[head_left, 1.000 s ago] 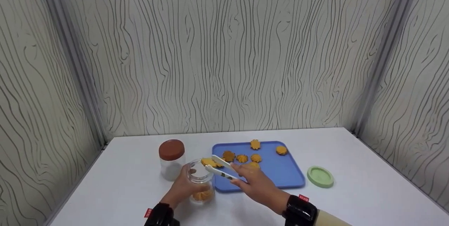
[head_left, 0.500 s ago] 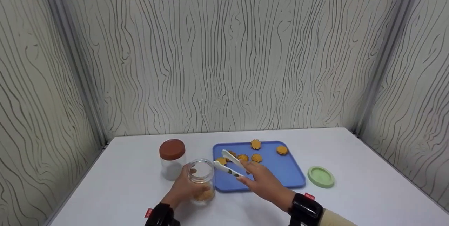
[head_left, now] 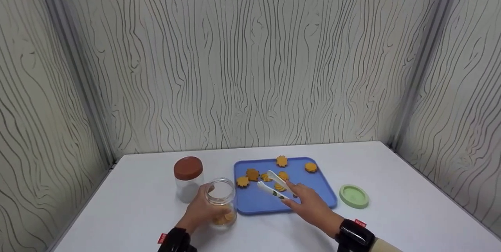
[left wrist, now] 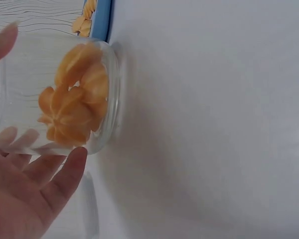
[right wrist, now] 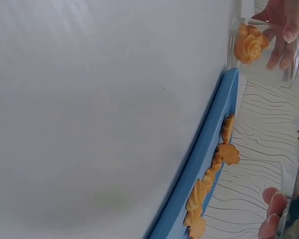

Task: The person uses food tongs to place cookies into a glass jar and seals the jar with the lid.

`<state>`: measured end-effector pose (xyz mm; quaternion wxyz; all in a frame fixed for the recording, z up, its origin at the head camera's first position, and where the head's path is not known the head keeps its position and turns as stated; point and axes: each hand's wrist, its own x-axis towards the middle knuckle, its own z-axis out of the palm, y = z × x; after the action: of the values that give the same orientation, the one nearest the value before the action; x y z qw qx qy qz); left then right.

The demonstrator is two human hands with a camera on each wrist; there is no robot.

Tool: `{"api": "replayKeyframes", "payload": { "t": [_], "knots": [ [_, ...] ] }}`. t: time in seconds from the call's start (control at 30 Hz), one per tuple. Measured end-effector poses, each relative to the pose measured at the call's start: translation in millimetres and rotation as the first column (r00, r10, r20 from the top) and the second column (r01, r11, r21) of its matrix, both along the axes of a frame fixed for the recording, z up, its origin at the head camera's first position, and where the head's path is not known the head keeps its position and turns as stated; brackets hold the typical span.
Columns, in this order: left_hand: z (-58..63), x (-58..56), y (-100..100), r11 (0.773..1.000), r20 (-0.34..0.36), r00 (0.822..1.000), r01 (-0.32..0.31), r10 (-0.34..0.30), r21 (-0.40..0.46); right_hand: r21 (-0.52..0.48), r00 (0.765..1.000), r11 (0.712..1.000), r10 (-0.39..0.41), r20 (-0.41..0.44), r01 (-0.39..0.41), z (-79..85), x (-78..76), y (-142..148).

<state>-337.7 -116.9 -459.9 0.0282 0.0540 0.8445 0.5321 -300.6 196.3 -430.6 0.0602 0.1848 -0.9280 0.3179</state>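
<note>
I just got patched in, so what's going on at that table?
A person's left hand grips an open clear jar with a few cookies inside. Their right hand holds white tongs, tips apart, over a blue tray. More cookies lie scattered on the tray, beside the jar. A second jar stands with its red-brown lid on, and a round green piece lies on the table beyond the tray's other side.

Compared with one second earlier, the right hand (head_left: 309,206) and white tongs (head_left: 271,191) lie farther right, their tips moved from the clear jar's (head_left: 231,200) mouth to over the blue tray (head_left: 250,202). The cookie at those tips has left them.
</note>
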Motion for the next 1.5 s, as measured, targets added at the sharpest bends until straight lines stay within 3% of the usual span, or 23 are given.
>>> {"api": "replayKeyframes", "payload": {
  "t": [0.23,0.8,1.0,1.27,1.5],
  "knots": [
    [-1.3,-1.0,-1.1,0.999,-0.020,1.000,-0.018,0.017,-0.044,0.015,0.999,0.999,-0.039,0.011,0.039,-7.0,0.3,8.4],
    [-1.3,-1.6,0.1,1.000,-0.019,1.000,-0.015,0.014,-0.019,0.059,0.976,0.976,-0.214,0.040,0.211,-23.4,-9.3,24.8],
    [-0.8,-2.4,0.4,1.000,0.005,1.000,-0.014,0.014,-0.010,0.103,0.968,0.964,-0.249,0.040,0.244,-29.0,-13.2,29.2],
    [-0.3,-0.3,-1.3,1.000,-0.047,0.999,0.008,-0.008,-0.003,0.153,0.968,0.957,-0.250,0.001,0.247,-31.5,-18.4,27.4],
    [-0.4,-3.4,-3.3,0.999,-0.044,0.999,0.019,-0.021,-0.046,0.158,0.953,0.952,-0.283,0.111,0.264,-30.6,-27.7,20.0]
  ]
}}
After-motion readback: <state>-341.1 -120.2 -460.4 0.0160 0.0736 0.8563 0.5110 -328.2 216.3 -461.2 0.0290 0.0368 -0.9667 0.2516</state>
